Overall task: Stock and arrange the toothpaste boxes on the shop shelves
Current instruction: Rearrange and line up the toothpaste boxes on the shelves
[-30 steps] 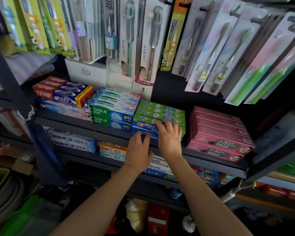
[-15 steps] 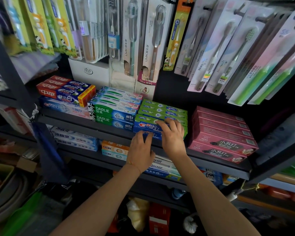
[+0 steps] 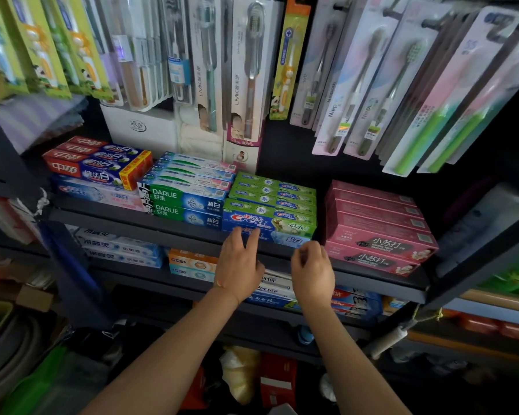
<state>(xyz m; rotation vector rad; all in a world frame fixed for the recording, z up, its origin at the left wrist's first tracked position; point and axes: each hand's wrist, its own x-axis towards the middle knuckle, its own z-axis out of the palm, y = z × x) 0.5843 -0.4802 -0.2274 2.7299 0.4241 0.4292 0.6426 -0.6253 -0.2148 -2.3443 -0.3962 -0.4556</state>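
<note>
While both hands hang just in front of the shelf (image 3: 192, 232) edge, the Crest stack (image 3: 270, 218) sits directly beyond them, its boxes lying lengthwise along the shelf front, long axis running left to right. Taking that stack as the landmark: the Darlie boxes (image 3: 186, 202) butt against its left end, the pink boxes (image 3: 375, 235) stand a little apart to its right with a dark gap between, and the toothbrush packs (image 3: 246, 70) hang above and behind it.

The left hand (image 3: 237, 265) is nearer; its straight, slightly spread fingertips (image 3: 252, 235) reach the lower front face of the bottom blue box of the stack, touching or very nearly so, with nothing held. The right hand (image 3: 312, 271) hovers below the stack's right end, clear of it, its grip loosely curled and empty.

Against half a second ago, both hands have come back toward the person: the right one then lay flat on top of the stack's front box and the left pressed its face, whereas now the right is off altogether. The stack looks squared to the shelf edge, so my guess is the tidying of this pile is about finished and the gap to its right is the likely next spot
</note>
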